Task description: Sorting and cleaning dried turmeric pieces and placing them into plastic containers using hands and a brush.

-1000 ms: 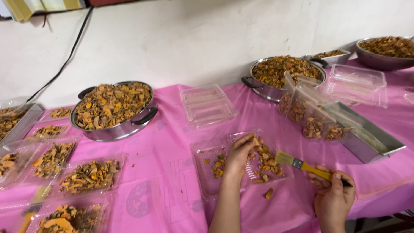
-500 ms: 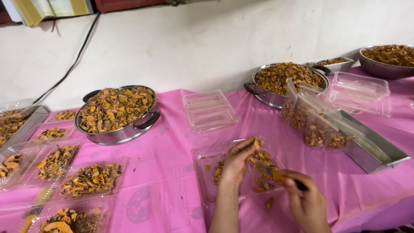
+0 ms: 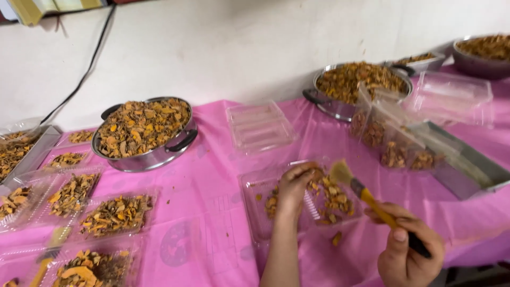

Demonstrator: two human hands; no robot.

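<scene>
**Brushing dried orange pieces in a clear tray**

Near centre, the left hand (image 3: 295, 186) is pressing curled fingers onto the pieces in the clear tray (image 3: 260, 212). Right of it, the right hand (image 3: 409, 252) is gripping a yellow-handled brush (image 3: 366, 196) in a closed fist, bristles hovering over the tray; sweeping calls for lowering them.

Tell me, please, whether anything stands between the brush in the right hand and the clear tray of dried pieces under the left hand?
Nothing visible does. The right hand holds the brush with its bristles raised just over the clear tray, and the gap below them looks open. The left hand rests on the dried pieces beside the bristles, not under them.
</scene>
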